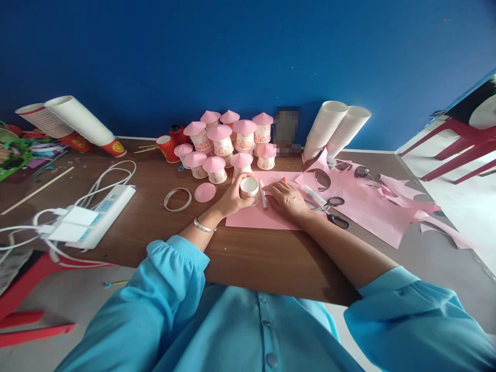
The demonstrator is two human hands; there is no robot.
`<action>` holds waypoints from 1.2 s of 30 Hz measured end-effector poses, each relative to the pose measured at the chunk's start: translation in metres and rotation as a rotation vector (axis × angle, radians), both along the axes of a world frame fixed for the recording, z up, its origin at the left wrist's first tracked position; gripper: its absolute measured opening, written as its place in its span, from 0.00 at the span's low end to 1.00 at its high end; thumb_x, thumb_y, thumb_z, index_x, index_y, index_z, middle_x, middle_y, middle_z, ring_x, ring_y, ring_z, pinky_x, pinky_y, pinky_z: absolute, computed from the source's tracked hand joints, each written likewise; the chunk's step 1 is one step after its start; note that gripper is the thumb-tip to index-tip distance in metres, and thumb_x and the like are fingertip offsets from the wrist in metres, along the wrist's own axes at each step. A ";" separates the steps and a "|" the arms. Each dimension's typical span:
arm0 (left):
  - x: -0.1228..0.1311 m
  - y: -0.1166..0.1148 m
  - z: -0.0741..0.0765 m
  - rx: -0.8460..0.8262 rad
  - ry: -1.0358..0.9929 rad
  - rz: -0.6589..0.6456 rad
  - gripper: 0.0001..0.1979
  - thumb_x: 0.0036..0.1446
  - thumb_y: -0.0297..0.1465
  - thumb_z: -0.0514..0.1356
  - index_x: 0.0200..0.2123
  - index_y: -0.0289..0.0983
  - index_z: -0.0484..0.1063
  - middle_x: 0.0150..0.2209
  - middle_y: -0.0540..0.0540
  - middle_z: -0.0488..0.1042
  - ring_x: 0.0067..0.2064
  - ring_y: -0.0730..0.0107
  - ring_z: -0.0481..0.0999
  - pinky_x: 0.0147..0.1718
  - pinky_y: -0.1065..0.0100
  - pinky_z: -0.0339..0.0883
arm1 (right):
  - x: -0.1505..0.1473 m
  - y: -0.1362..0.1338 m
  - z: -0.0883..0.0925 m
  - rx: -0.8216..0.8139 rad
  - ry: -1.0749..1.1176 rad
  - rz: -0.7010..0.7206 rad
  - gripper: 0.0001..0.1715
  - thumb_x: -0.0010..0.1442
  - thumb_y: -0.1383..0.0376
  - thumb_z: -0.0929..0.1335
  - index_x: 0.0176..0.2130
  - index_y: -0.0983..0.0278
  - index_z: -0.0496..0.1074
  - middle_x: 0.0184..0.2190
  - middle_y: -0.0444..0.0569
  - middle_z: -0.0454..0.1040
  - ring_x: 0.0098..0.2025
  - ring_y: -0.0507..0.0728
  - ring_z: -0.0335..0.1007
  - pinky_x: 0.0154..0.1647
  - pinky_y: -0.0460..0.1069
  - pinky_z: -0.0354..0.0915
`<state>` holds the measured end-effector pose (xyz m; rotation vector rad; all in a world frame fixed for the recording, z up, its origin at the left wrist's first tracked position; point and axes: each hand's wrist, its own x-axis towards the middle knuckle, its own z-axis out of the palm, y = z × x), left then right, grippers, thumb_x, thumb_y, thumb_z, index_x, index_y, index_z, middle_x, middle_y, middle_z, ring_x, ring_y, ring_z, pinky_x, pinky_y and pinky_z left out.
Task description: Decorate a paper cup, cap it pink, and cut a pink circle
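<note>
on the brown table (155,222) our left hand (232,200) wraps a cup (249,187) on the pink sheet (251,219). just beside it, our right hand (287,200) rests on the sheet, fingertips at a pen (263,195); we cannot tell if it grips. scissors (329,209) lie to its right.

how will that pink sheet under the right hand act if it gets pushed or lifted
The pink sheet looks thin and probably floppy, likely drooping if lifted by an edge. It seems light, so a push should slide it on the smooth table, though the right hand pins it now. The pen on it may roll.
</note>
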<state>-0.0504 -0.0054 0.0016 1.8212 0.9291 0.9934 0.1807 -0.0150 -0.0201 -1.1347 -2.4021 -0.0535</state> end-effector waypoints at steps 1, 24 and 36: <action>0.000 0.000 0.000 -0.002 0.002 -0.005 0.30 0.48 0.30 0.67 0.55 0.38 0.65 0.51 0.42 0.74 0.50 0.56 0.75 0.53 0.54 0.71 | 0.000 0.000 0.000 0.001 0.003 0.009 0.16 0.70 0.68 0.63 0.52 0.65 0.76 0.43 0.56 0.80 0.47 0.63 0.75 0.50 0.58 0.71; -0.014 -0.004 0.019 0.020 -0.264 0.279 0.22 0.60 0.42 0.68 0.54 0.43 0.68 0.54 0.43 0.75 0.60 0.60 0.75 0.63 0.52 0.69 | 0.049 0.008 0.057 0.046 0.053 -0.260 0.14 0.70 0.66 0.63 0.47 0.64 0.77 0.46 0.55 0.80 0.46 0.62 0.77 0.38 0.53 0.70; -0.060 -0.039 0.027 0.263 0.141 0.452 0.22 0.56 0.37 0.70 0.53 0.43 0.71 0.52 0.44 0.76 0.55 0.56 0.78 0.60 0.46 0.75 | 0.084 -0.004 0.065 -0.098 -0.284 -0.408 0.11 0.67 0.66 0.66 0.41 0.62 0.80 0.45 0.54 0.81 0.41 0.61 0.75 0.26 0.51 0.58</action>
